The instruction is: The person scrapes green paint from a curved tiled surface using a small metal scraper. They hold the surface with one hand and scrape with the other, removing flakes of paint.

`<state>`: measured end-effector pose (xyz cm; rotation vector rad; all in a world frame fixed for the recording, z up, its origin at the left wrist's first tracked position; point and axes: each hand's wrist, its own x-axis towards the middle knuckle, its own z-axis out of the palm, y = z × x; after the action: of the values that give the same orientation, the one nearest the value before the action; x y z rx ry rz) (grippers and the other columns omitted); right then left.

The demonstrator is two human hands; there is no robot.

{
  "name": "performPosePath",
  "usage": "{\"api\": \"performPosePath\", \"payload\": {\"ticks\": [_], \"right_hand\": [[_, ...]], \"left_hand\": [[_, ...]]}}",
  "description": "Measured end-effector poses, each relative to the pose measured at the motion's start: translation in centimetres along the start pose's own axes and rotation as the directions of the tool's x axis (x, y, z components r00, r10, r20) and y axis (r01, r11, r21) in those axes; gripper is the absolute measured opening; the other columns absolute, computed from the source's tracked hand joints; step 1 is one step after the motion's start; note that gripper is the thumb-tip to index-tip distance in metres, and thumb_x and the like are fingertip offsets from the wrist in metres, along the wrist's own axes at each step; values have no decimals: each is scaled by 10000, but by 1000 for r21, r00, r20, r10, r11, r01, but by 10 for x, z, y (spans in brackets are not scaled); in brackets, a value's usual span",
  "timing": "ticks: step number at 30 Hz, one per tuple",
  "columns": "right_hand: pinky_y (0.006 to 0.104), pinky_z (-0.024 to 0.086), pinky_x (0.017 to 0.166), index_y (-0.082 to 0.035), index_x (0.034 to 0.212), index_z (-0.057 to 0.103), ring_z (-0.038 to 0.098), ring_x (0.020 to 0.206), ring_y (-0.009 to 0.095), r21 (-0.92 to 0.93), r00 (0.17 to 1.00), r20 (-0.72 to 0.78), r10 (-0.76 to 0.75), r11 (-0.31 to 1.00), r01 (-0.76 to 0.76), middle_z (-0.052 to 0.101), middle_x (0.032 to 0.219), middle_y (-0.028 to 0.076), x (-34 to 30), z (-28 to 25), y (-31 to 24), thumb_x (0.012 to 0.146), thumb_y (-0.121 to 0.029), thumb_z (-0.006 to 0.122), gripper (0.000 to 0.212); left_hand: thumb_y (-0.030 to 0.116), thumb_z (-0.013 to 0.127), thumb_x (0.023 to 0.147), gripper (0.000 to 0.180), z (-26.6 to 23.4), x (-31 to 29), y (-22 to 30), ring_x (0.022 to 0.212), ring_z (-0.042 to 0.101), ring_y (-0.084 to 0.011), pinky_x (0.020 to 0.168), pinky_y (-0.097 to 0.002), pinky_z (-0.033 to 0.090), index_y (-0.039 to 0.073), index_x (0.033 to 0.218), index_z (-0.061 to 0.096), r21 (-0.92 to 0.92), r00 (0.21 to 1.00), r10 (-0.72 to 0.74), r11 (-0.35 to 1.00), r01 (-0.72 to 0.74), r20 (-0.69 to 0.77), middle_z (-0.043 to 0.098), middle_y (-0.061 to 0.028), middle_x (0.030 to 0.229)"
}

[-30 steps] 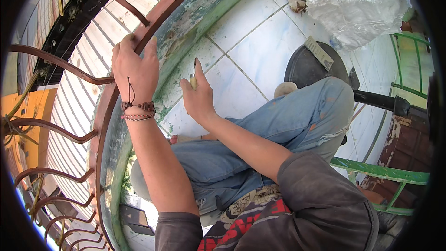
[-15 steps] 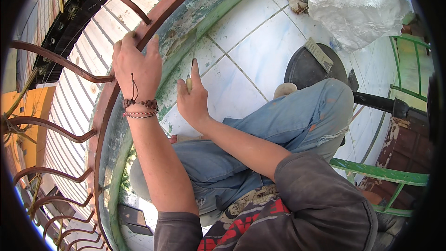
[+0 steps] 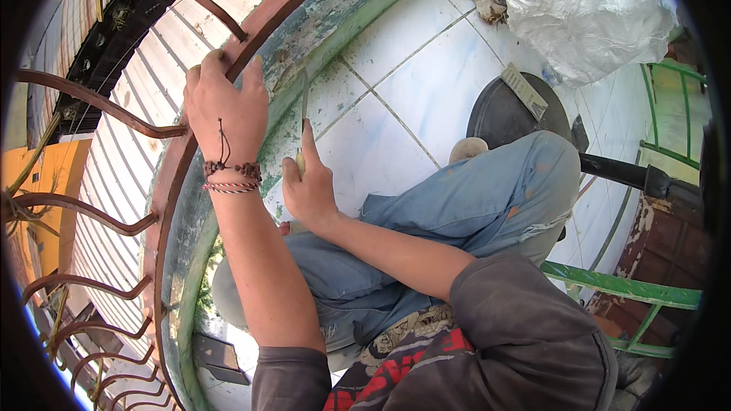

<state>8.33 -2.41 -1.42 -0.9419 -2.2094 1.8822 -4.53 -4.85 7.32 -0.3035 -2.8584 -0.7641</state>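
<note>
My left hand [image 3: 228, 110] is closed over the curved reddish-brown metal railing [image 3: 172, 183], its thumb on the near side. Lower and to the right, my right hand [image 3: 311, 190] grips a thin-bladed scraper [image 3: 306, 99] by its pale yellow handle. The index finger stretches along the tool toward the blade, which appears nearly edge-on. Its tip is at the green ledge [image 3: 324, 19] below the railing; whether it touches cannot be made out. Worn, peeling paint covers that ledge, and green flecks lie on the white floor tiles [image 3: 403, 84] beside it.
My bent legs in blue jeans [image 3: 457, 190] fill the middle. Beyond them lies a round black object [image 3: 495, 110] with a flat pale strip [image 3: 523, 91] on it. A white sack [image 3: 582, 15] stands at the far right, and a green metal frame [image 3: 624, 285] at the right.
My right hand has drawn back toward me and slightly left, bringing the scraper with it, so more of the blade shows. The left hand stays on the railing.
</note>
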Motion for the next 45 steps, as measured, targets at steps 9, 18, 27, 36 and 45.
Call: {"api": "performPosePath", "payload": {"ticks": [9,18,27,36,45], "right_hand": [[376,450,573,45,1503,204,527,559,229,101,994,-107,-30,994,41,549,659,154,10,-1,-2,921,-101,505,671],[448,472,598,60,1502,138,600,553,365,69,996,-91,-5,998,12,577,610,214,22,-10,-8,907,-94,466,696],[463,465,597,48,1507,135,602,564,380,12,999,-19,36,999,-35,578,615,205,17,-10,-4,894,-103,481,720],[459,471,606,54,1493,190,620,596,392,-40,999,0,54,998,-54,603,658,224,11,-14,-10,882,-78,493,695],[467,465,614,46,1496,202,627,602,388,-35,999,-45,-16,999,14,593,642,225,7,-7,-1,892,-82,486,680]], "left_hand": [[345,663,850,492,-1,1,-1,1079,597,-350,937,-419,459,-1,1197,616,44,998,-29,999,27,51,631,-205,1118],[313,662,843,448,0,-2,1,1053,596,-362,927,-433,458,12,1174,630,32,1000,-9,999,9,18,627,-207,1095],[315,667,845,452,-2,0,1,1041,598,-365,923,-429,462,-1,1167,629,33,1000,-4,999,3,18,629,-202,1086],[286,674,833,427,0,1,-1,1023,593,-381,926,-441,454,-2,1147,637,5,1000,13,1000,-12,-9,625,-214,1055],[367,657,859,490,0,2,-1,1077,597,-342,924,-416,465,21,1204,620,77,999,-20,997,16,49,636,-194,1109]]}}
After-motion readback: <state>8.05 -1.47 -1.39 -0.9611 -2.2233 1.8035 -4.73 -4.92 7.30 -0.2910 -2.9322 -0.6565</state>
